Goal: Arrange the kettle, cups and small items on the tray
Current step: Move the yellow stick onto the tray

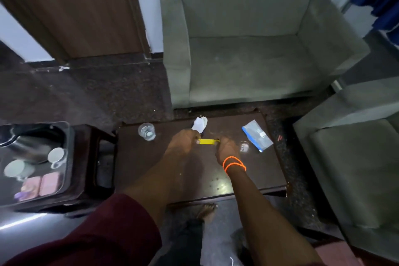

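Over the dark coffee table [151, 170] my left hand [183, 142] and my right hand [226, 147] each pinch one end of a small yellow packet [208, 141]. My left hand also holds white sachets [199, 124] that stick up behind it. An upturned glass [147, 131] stands at the table's far left, and a clear bag with a blue strip [257, 135] lies at the far right. On the side table to the left sits the black tray [69, 136], holding the steel kettle [23, 142], two white cups [56, 155] [16, 168] and pink packets [40, 185].
A grey armchair [254, 49] stands behind the coffee table and another [356, 153] to its right. A small clear object [244, 147] lies beside my right hand. My bare foot [206, 210] is under the near edge. A wooden door [75, 6] is at the back left.
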